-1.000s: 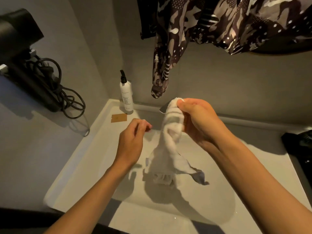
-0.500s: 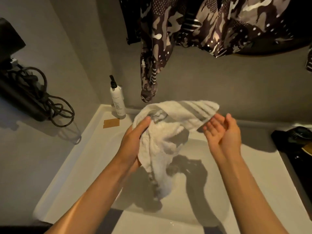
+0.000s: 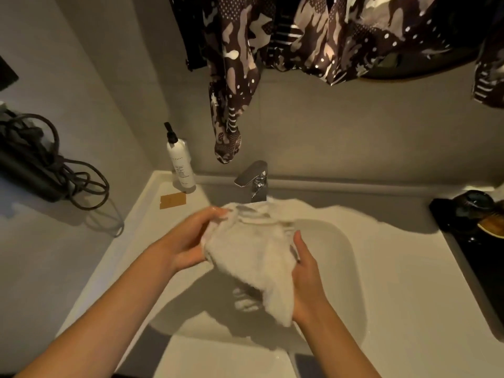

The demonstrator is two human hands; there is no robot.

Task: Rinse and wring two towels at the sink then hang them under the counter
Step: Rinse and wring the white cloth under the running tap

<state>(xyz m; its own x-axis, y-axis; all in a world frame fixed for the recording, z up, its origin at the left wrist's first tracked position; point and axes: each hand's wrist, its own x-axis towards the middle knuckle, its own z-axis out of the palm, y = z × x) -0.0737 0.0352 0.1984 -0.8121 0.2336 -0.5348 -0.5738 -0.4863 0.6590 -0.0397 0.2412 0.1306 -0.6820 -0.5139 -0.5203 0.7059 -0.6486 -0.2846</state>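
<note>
Since half a second ago the right hand [image 3: 305, 271] has closed onto the towel [image 3: 253, 257], which is now bunched between both hands over the sink [image 3: 381, 268] basin. The left hand [image 3: 191, 241] grips its left edge. The faucet [image 3: 255, 180] stands just beyond; a pump bottle [image 3: 181, 165] stands far left, with patterned fabric [image 3: 286, 36] hanging above.

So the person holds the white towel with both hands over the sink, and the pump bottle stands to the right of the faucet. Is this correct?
Not quite. In the head view the pump bottle stands left of the faucet, not right. The rest holds: left hand and right hand both hold the white towel over the sink.
</note>
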